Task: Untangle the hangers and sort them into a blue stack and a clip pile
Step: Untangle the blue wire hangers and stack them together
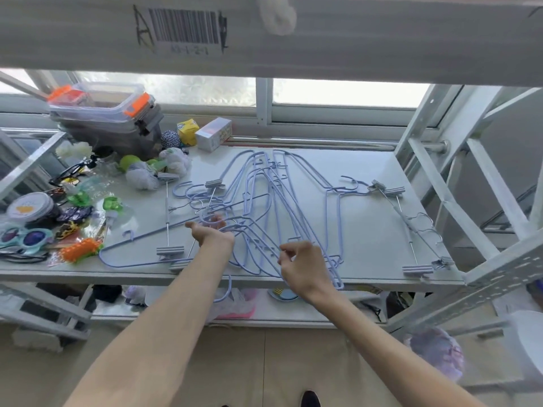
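White metal rack shelf (367,224) under a window. The blue hangers (269,186) lie in a tangled heap across the middle of the shelf, wires crossing, with hooks bunched at centre-left; one hook hangs over the front edge. Clip hangers sit in two spots: one group (169,250) at left-front, overlapping the heap's left side, and a pair (417,270) at the right end, apart from the heap except at their far clip, which meets a blue hook. Left hand (213,232) reaches in palm-up at the cluster of hooks, thumb out to the side, fingers curled upward among the blue wire; cannot tell whether they actually grip a hook. Right hand (299,265) is over the near end of the heap, thumb and forefinger pinching a blue wire, other fingers loosely bent. Left end of the shelf holds clutter: a clear bin with orange latches (100,107), a yellow packet (188,131), a small white box (213,134), round tinted sunglasses (23,237).
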The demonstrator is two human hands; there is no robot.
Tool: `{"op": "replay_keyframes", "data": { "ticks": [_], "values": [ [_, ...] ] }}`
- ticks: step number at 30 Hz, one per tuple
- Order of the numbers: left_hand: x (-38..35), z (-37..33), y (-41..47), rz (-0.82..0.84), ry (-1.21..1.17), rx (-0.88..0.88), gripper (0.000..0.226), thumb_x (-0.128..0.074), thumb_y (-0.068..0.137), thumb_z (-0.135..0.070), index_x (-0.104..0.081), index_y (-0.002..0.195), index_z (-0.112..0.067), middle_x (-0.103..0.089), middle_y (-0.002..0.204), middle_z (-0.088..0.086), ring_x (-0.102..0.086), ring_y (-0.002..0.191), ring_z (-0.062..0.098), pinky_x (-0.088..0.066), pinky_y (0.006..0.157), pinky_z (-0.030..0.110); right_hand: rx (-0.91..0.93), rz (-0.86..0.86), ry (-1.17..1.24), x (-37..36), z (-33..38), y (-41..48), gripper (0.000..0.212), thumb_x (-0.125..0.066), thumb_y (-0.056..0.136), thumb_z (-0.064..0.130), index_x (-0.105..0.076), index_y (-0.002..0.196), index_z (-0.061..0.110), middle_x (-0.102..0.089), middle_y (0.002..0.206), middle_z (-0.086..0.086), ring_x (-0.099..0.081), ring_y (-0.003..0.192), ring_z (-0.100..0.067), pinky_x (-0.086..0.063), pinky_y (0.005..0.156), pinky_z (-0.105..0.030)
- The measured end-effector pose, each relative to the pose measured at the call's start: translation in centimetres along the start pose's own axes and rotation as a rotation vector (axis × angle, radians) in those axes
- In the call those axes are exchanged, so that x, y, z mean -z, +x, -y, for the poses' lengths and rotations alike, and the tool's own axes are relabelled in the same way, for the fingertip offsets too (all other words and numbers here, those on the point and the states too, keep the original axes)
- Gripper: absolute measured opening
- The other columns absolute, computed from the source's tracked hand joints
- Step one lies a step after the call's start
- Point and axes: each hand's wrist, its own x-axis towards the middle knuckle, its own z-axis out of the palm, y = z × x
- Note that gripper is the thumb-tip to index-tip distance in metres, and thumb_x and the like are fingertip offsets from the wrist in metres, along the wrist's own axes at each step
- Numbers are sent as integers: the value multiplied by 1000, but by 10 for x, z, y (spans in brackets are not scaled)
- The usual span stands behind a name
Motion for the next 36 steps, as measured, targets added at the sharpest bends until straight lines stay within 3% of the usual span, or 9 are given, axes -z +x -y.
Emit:
{"op": "replay_keyframes", "data": {
  "ticks": [6,8,10,18,21,24,29,33,36],
  "values": [
    [2,-4,2,0,134,41,50,-38,96,-52,-31,60,-18,-41,57,2,-38,48,20,-32,50,24,61,21,-101,-14,-7,-7,28,-50,87,13,-48,62,4,-49,55,-6,-45,56,-21,-43,56,-36],
    [2,-6,1,4,96,57,48,-40,95,-47,-31,59,-17,-42,50,1,-39,48,19,-32,51,24,74,55,-172,-13,-7,-7,24,-50,90,19,-64,75,7,-64,76,-5,-60,77,-21,-50,67,-34],
    [2,-7,-1,1,47,62,43,-43,94,-41,-31,60,-17,-41,51,-1,-42,51,17,-36,57,24,43,117,-193,-10,-8,-6,23,-53,92,24,-73,96,14,-63,97,-2,-60,97,-17,-47,78,-30],
    [4,-7,-7,-7,-70,82,44,-45,91,-38,-26,56,-20,-26,43,-8,-26,40,14,-29,51,20,-27,270,-144,-15,-9,2,33,-55,90,17,-57,123,12,-64,116,-10,-58,109,-27,-48,91,-39],
    [5,-7,-6,14,-95,69,47,-36,95,-42,-27,54,-20,-25,45,-7,-24,38,14,-26,49,19,-23,287,-134,-19,-5,3,16,-60,90,26,-62,94,10,-67,90,-11,-59,87,-28,-47,75,-35],
    [8,-10,-3,43,-89,91,47,-34,96,-35,-24,52,-21,-24,44,-7,-23,42,14,-25,51,21,-16,284,-142,-21,-4,6,27,-65,86,26,-50,66,16,-54,68,-6,-50,69,-25,-38,63,-31],
    [12,-18,0,45,-119,100,46,-29,99,-28,-23,55,-21,-21,39,-6,-21,41,14,-26,49,22,96,247,-255,-27,3,6,14,-55,84,14,-59,72,8,-66,81,-14,-60,79,-35,-43,63,-33],
    [10,-25,5,64,-148,99,48,-29,100,-27,-23,54,-21,-21,38,-7,-20,38,13,-24,46,20,141,260,-236,-32,8,5,13,-51,86,11,-55,74,6,-61,77,-14,-57,73,-35,-47,61,-37],
    [9,-27,4,101,-166,94,50,-34,99,-32,-25,51,-22,-23,38,-7,-21,36,13,-24,45,19,145,327,-228,-36,9,6,29,-47,89,10,-39,61,12,-43,59,-6,-47,61,-32,-30,46,-29]
  ]
}}
